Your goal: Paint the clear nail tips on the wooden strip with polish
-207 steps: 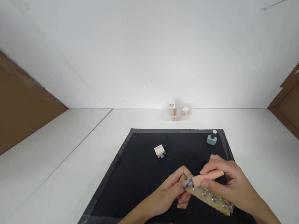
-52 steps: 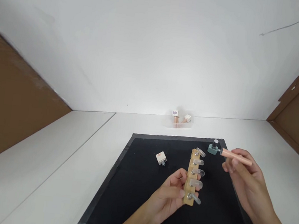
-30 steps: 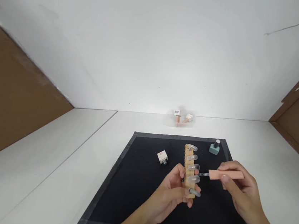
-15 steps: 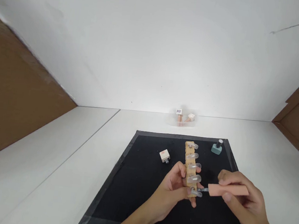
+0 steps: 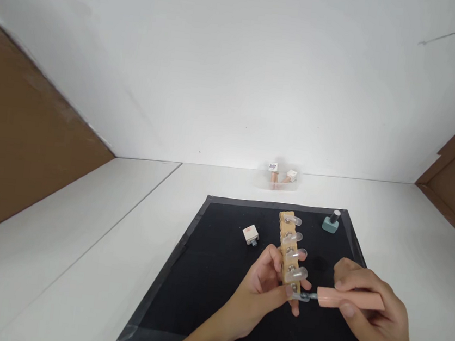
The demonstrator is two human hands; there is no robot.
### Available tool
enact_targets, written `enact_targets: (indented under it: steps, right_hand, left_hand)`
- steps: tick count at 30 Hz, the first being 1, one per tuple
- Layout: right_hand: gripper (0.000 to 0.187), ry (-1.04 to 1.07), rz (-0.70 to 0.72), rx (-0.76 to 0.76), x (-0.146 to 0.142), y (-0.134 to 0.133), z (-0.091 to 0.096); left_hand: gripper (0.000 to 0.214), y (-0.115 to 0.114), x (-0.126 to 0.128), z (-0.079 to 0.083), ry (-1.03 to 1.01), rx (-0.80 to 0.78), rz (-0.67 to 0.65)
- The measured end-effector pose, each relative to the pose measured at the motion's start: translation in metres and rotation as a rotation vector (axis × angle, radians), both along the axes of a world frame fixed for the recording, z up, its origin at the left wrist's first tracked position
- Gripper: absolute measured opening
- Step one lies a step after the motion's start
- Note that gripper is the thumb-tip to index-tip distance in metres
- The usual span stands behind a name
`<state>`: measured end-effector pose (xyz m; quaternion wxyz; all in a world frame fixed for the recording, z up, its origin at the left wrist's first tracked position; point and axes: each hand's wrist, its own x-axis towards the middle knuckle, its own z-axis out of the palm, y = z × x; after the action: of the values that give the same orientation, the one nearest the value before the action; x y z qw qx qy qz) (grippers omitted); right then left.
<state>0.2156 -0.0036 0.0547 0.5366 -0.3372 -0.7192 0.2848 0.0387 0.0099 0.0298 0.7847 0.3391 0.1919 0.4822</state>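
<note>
My left hand (image 5: 261, 289) grips the lower end of a wooden nail tip stand (image 5: 287, 243), which carries several clear false nails (image 5: 296, 274) jutting to the right. Pinched in my right hand (image 5: 376, 310) is a nail polish brush (image 5: 350, 299) with a long peach-pink cap handle. Its bristles rest on the lowest false nail (image 5: 301, 296), close to my left thumb. To the left of the stand lies an uncapped square white polish bottle (image 5: 250, 234), its neck pointing toward me.
A teal polish bottle (image 5: 330, 224) with a dark cap stands at the mat's far right. Behind the black mat (image 5: 199, 277), a clear tray (image 5: 277, 186) holds white-and-peach bottles. Brown panels (image 5: 22, 131) flank the white table on both sides.
The brush has shifted slightly down, from the gap above the lowest false nail onto that nail. The stand has tilted a little; my left hand keeps its hold.
</note>
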Motion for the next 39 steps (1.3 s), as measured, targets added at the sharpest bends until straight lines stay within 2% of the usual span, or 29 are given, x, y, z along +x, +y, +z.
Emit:
enact_targets:
  steps: [3,8,12,16,21,25,30,35,39]
  right_hand:
    - [0.008,-0.013,0.038,-0.01,0.0008,0.0002,-0.0004]
    - [0.009,-0.007,-0.006,-0.011,0.0006,0.0003,0.0002]
    - [0.009,-0.002,0.038,-0.028,-0.0002,0.0001,-0.0003]
    - [0.006,-0.005,-0.009,-0.032,-0.0001,0.0,-0.0013]
    - [0.008,-0.019,0.043,-0.041,0.0001,-0.0003,-0.0007]
    - [0.008,0.005,-0.021,-0.057,-0.0004,-0.0004,-0.0007]
    - [0.005,-0.023,0.022,-0.076,-0.0009,0.0001,-0.0008]
    - [0.008,0.006,-0.079,-0.076,-0.0004,0.0008,-0.0018]
    - [0.005,0.006,-0.026,-0.131,0.0007,0.0019,-0.0042]
  left_hand:
    - [0.03,0.0002,0.0014,-0.0001,-0.003,-0.001,-0.005]
    - [0.031,0.0,0.0013,-0.0023,0.013,0.007,0.005]
    - [0.031,-0.0001,0.0013,-0.0033,0.005,0.011,0.004]
    - [0.032,0.0001,0.0021,-0.0024,0.016,0.012,0.012]
    - [0.032,-0.0001,0.0021,-0.0029,0.02,0.001,0.021]
    - [0.032,-0.0003,0.0016,-0.0047,0.017,0.02,0.027]
    - [0.033,-0.0009,0.0016,-0.0034,0.019,-0.002,0.026]
    - [0.035,-0.0009,-0.0009,-0.0031,0.046,-0.012,0.044]
    - [0.037,-0.0002,-0.0008,-0.002,0.051,-0.032,0.044]
